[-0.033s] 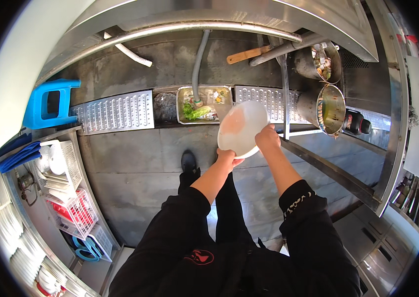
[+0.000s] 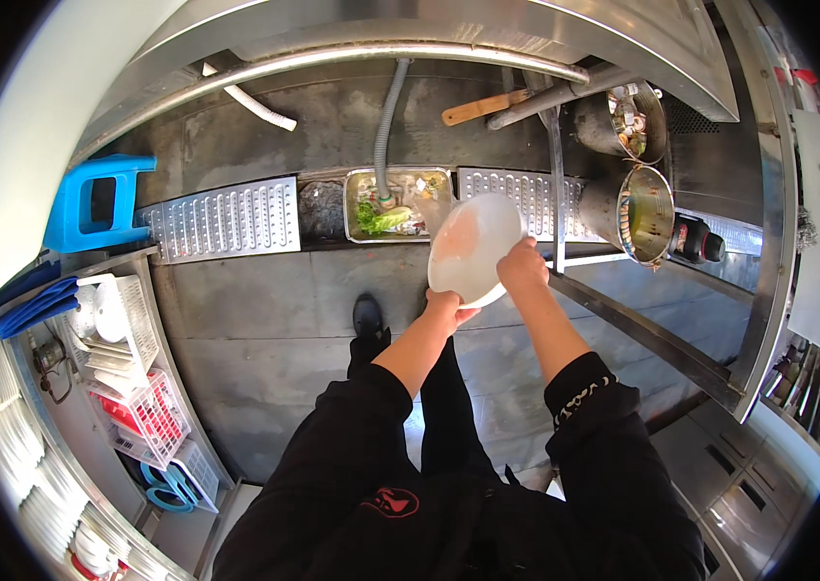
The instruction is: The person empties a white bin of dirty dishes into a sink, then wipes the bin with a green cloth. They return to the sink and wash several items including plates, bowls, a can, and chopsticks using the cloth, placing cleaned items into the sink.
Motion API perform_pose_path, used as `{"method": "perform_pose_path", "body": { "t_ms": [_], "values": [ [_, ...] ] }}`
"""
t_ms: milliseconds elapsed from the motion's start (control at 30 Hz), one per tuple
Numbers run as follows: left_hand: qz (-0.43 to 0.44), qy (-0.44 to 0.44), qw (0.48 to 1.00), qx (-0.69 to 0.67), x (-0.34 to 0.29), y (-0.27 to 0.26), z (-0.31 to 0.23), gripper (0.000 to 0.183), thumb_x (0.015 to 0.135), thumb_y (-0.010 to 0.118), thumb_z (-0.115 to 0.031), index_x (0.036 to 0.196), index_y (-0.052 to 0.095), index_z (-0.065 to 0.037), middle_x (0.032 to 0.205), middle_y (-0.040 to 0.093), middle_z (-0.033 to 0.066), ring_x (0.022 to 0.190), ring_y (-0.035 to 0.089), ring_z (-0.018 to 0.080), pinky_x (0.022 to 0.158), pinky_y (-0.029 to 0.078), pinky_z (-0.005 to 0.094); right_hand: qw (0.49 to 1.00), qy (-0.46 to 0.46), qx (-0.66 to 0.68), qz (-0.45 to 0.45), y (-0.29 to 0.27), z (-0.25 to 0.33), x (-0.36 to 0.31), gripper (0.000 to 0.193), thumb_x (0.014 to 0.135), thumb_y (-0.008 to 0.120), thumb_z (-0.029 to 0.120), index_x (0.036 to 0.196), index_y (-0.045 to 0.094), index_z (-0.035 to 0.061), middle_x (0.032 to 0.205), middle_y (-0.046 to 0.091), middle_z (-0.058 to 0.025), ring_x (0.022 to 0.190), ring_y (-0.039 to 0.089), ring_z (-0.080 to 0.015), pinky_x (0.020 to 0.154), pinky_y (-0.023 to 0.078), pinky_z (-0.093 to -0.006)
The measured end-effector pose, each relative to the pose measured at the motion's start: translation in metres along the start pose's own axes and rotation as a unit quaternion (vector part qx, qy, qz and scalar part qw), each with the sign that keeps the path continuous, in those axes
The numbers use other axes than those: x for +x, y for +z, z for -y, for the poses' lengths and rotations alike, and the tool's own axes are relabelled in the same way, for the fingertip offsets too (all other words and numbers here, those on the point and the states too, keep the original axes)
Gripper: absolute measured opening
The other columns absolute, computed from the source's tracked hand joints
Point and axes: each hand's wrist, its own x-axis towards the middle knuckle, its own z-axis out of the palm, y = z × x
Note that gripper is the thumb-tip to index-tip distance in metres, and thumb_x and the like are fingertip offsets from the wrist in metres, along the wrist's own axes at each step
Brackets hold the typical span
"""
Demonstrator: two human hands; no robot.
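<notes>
Both my hands hold a large white bowl [image 2: 489, 254] over the floor, tilted with its inside showing. My left hand [image 2: 448, 311] grips the near rim, and my right hand [image 2: 524, 269] is closed on the right rim. A pinkish patch shows inside the bowl; whether it is liquid or a reflection I cannot tell. Just beyond the bowl, a rectangular metal tray [image 2: 349, 213] sits in the floor channel. Green lettuce leaves [image 2: 381, 219] and other scraps lie in it. The end of a grey corrugated hose [image 2: 392, 126] hangs down into the tray.
Perforated metal drain covers [image 2: 226, 222] flank the tray. Two metal pots [image 2: 603, 208] with food waste stand at the right, by a dark bottle [image 2: 696, 238] and a metal frame leg [image 2: 556, 194]. A blue stool [image 2: 66, 213] and shelved white baskets [image 2: 150, 320] are on the left.
The bowl's far rim has shifted very slightly away from me. My grip on it and the surroundings look the same.
</notes>
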Motion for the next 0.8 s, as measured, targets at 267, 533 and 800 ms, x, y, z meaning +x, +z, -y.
{"method": "perform_pose_path", "body": {
  "t_ms": [267,533,800],
  "values": [
    [0.166,-0.192,0.959,-0.127,-0.025,0.024,-0.005,0.031,0.082,0.047,0.011,0.110,0.053,0.000,0.101,0.063,0.0136,0.081,0.066,0.0271,0.038,0.042,0.0165,0.976,-0.131,-0.136,-0.112,-0.056,0.048,-0.088,0.078,0.081,0.056,0.011,0.143,0.013,-0.0073,0.145,0.022,-0.0362,0.096,0.066,-0.0365,0.076,0.056,-0.0355],
    [0.314,-0.118,0.934,-0.125,-0.142,0.041,-0.005,0.032,0.080,0.049,0.012,0.109,0.049,-0.001,0.093,0.059,0.0111,0.070,0.060,0.0179,0.042,0.044,0.0184,0.965,-0.133,-0.148,-0.173,-0.108,0.033,-0.205,0.083,0.078,0.058,0.008,0.144,0.009,-0.0059,0.142,0.027,-0.0345,0.090,0.068,-0.0352,0.073,0.057,-0.0365],
    [0.169,0.188,0.965,0.074,-0.374,0.051,-0.056,0.075,0.077,0.045,0.007,0.137,0.007,-0.017,0.128,0.041,0.0186,0.096,0.063,0.0319,0.069,0.060,0.0385,0.955,-0.108,0.117,-0.250,-0.201,-0.053,-0.326,0.070,0.077,0.045,0.008,0.140,0.016,-0.0047,0.096,0.063,-0.0291,0.081,0.066,-0.0385,0.069,0.056,-0.0438]
  ]
}}
